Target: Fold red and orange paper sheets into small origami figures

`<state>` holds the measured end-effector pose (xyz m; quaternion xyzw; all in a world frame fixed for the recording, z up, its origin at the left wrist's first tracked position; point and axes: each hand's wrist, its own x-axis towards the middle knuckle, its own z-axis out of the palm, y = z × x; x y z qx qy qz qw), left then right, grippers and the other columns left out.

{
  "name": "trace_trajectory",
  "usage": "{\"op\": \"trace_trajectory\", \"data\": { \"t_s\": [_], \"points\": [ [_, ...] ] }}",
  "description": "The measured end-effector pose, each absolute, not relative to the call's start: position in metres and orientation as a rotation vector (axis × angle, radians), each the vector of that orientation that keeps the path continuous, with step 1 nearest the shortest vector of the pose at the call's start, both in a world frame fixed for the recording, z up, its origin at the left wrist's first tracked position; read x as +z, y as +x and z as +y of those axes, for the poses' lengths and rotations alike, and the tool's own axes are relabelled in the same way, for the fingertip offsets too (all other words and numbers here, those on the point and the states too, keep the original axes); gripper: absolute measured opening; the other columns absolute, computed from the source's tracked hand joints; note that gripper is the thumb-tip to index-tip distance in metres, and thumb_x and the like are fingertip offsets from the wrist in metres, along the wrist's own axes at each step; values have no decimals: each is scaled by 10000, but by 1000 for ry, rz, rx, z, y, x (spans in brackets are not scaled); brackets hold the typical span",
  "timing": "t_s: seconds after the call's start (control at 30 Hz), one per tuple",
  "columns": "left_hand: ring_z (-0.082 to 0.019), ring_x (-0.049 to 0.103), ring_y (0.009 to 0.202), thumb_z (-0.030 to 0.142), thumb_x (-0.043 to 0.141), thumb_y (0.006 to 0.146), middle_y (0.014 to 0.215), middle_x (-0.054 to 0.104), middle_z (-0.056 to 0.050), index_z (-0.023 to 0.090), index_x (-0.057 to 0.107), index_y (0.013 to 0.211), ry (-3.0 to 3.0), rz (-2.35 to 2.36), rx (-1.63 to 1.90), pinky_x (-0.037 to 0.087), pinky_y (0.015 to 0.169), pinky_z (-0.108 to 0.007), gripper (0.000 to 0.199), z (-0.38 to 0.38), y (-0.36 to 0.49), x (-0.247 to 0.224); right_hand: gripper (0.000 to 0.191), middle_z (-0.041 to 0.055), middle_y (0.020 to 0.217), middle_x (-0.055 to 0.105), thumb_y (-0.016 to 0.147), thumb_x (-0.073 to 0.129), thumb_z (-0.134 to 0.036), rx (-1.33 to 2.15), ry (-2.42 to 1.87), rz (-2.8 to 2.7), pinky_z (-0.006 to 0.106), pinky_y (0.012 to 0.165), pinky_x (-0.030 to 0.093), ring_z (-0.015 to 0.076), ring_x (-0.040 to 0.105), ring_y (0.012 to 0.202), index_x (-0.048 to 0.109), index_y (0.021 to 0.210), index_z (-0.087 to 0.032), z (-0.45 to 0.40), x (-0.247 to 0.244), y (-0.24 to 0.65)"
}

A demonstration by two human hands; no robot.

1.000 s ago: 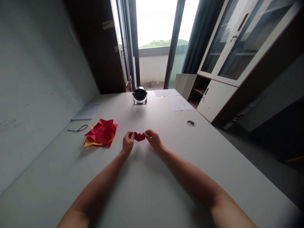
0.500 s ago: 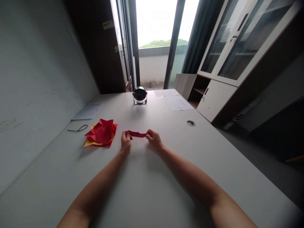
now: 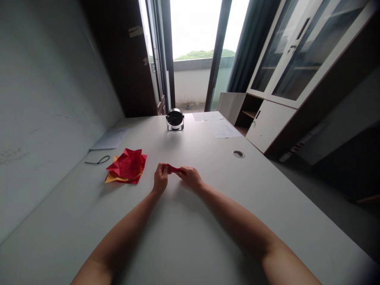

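Observation:
A narrow strip of folded red paper (image 3: 174, 169) stretches between my two hands over the white table. My left hand (image 3: 161, 176) pinches its left end. The fingers of my right hand (image 3: 191, 177) are closed on its right part, from the near side. To the left of my hands lies a loose stack of creased red and orange paper sheets (image 3: 126, 165), with pointed corners sticking up. How the strip is folded is too small to tell.
A round black and silver device (image 3: 175, 119) stands at the table's far side. White papers (image 3: 224, 129) lie at the far right, another (image 3: 109, 139) at the left wall. A black cable tie (image 3: 97, 160) lies left of the stack, a cable hole (image 3: 238, 154) on the right.
My left hand has moved slightly right, and my right hand's fingers have slid left along the strip. Less of the red strip shows between them, now sloping down to the right.

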<state>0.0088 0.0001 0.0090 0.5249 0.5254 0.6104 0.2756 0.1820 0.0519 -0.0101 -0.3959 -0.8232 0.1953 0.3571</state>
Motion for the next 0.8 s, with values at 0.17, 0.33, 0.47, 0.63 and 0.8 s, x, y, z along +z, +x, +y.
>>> {"op": "trace_trajectory", "data": {
  "t_s": [0.17,0.33,0.47,0.63,0.8],
  "points": [
    [-154,655,720,428,584,909,837,661,-27,188,568,957,1369,1274,1593,541,714,-306,246,4,10,3,428,-5,637,594,980,511,-489,626,-929,-2079,233,582,340,119,471,574,598,683,-193,54,-7,186],
    [-168,659,749,423,685,838,806,702,-49,162,676,922,1464,1303,1465,528,720,-292,275,8,5,-8,432,-2,666,623,959,528,-519,792,-867,-2083,226,592,350,115,489,592,607,691,-190,52,-6,183],
    [-166,654,717,439,691,829,770,711,-46,159,709,890,1456,1344,1453,519,694,-284,287,10,1,-11,391,-15,634,613,942,550,-485,933,-879,-2073,221,558,338,106,484,561,614,696,-187,55,-10,182],
    [-171,654,694,454,709,806,754,720,-54,147,719,870,1422,1332,1420,516,675,-286,313,12,-1,-12,342,-18,609,599,913,568,-448,1028,-885,-2018,222,542,338,105,481,544,615,703,-183,58,-12,183],
    [-162,631,666,444,711,806,729,712,-39,158,719,827,1519,1393,1404,485,640,-266,287,13,-4,-15,332,-10,630,604,883,593,-478,1110,-872,-1994,229,561,353,113,489,570,643,753,-177,56,-9,184]
  ]
}}
